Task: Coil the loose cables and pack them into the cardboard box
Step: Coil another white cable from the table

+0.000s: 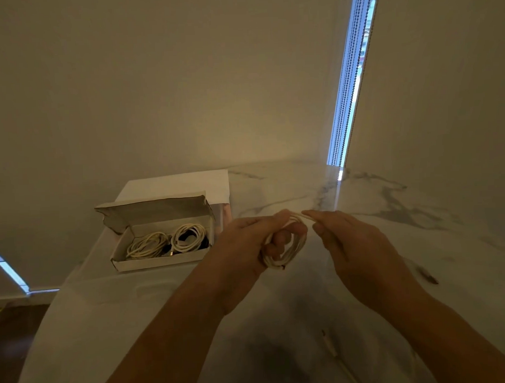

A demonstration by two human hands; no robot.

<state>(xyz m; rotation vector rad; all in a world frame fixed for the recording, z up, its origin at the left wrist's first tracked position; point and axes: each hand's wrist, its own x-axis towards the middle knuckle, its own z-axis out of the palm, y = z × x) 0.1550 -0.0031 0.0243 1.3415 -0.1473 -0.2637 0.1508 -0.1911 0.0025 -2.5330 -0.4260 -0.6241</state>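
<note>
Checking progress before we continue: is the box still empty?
No: the box already holds two white coils.

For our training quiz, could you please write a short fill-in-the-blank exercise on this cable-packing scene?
1. The left hand grips a white coiled ____.
2. The cardboard box already holds ____ white coils.
3. The box's lid is ____.
4. The right hand pinches the cable at the coil's ____.

Missing words: cable; two; open; top

cables (287, 247): cream-white | cardboard box (159, 262): white outside, grey-brown inside lid | table (389, 203): white marble, grey veining
</note>
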